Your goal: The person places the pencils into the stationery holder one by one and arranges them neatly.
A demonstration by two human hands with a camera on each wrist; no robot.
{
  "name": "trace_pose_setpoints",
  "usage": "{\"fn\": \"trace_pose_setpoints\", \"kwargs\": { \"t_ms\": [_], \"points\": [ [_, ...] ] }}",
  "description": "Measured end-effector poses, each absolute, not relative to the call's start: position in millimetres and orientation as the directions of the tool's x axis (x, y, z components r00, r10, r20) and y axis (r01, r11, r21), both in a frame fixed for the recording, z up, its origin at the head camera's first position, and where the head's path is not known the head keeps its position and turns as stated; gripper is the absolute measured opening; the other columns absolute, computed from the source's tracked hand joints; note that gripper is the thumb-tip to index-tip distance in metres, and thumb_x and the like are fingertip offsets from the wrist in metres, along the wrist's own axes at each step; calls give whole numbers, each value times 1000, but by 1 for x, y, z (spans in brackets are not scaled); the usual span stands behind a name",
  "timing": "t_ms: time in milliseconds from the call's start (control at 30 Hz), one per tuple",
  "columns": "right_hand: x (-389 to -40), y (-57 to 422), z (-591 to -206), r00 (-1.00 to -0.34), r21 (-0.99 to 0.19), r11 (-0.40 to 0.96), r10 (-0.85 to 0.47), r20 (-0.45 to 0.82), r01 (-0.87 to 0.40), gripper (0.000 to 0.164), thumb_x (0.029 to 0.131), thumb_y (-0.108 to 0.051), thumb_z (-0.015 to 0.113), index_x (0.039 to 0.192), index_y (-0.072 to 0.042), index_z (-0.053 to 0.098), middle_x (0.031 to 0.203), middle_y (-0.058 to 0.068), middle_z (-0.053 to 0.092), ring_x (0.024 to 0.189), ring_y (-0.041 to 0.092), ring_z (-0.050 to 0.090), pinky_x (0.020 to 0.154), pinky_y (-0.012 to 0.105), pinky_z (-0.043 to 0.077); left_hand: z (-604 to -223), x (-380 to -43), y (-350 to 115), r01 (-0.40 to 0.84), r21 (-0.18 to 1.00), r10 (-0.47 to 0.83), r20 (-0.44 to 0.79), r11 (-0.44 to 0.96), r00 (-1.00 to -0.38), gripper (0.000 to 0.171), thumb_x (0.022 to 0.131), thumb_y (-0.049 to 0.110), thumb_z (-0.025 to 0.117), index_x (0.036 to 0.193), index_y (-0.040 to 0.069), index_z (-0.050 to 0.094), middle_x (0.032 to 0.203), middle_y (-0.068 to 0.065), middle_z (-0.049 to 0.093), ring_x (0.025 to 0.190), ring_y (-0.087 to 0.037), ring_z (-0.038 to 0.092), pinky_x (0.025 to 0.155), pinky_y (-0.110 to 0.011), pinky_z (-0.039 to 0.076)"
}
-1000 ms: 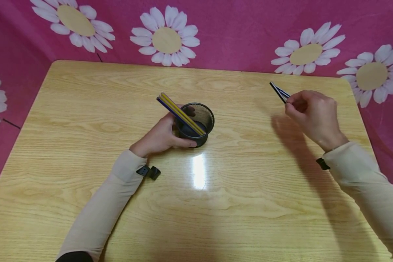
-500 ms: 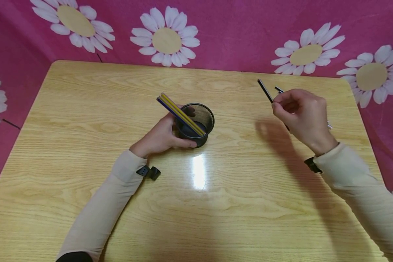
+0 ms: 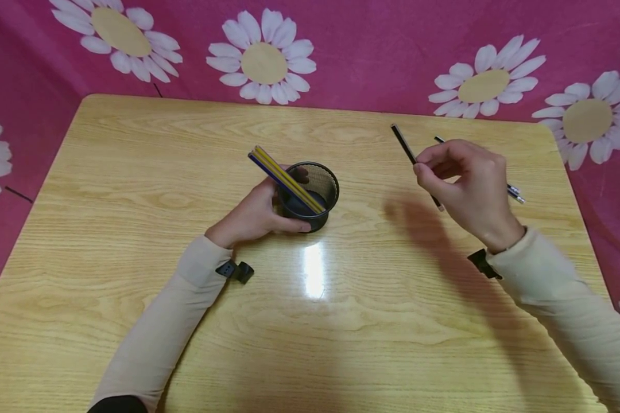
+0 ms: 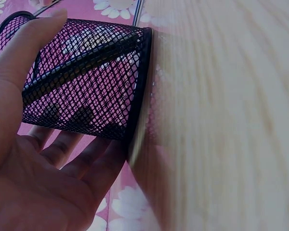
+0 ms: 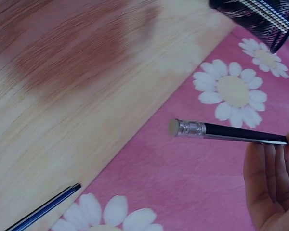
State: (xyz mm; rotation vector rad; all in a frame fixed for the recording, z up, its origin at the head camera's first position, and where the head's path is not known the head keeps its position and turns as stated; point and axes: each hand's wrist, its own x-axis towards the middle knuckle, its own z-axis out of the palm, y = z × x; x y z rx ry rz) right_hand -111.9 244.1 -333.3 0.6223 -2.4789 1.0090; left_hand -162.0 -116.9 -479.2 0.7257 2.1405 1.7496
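Observation:
My left hand (image 3: 248,215) grips a black mesh pencil cup (image 3: 321,182), thumb on the near side and fingers around the back. Yellow and dark blue pencils (image 3: 284,176) lean left inside it, their upper ends above the rim. In the left wrist view the cup (image 4: 94,82) stands on the table, its mesh showing the pencils slanting within. To the right, my right hand (image 3: 467,192) pinches a black pencil (image 3: 403,142) between thumb and fingertips, held above the table. Its eraser end (image 5: 188,128) shows plainly in the right wrist view.
More pencils (image 3: 515,194) lie on the table beyond my right hand, partly hidden by it; a blue one (image 5: 45,207) appears in the right wrist view. The wooden table (image 3: 315,344) meets a pink flowered cloth (image 3: 367,63) at its back edge.
My right hand has lifted one black pencil away from the others and moved left with it, uncovering the pencils left behind. My left hand and the cup have stayed still.

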Motion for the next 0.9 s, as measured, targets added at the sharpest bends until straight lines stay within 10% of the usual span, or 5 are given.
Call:
{"fn": "trace_pose_setpoints", "kwargs": {
  "t_ms": [900],
  "points": [
    [-110,179,-326,-751,-657,363,-286,595,-660,9,90,10,79,98,8,76,91,5,76,74,5,71,73,21,60,-488,-168,-117,211,968,550,105,132,-828,104,65,37,110,152,25,54,144,8,63,137,-13,57,126,-35,30]
  ]
}}
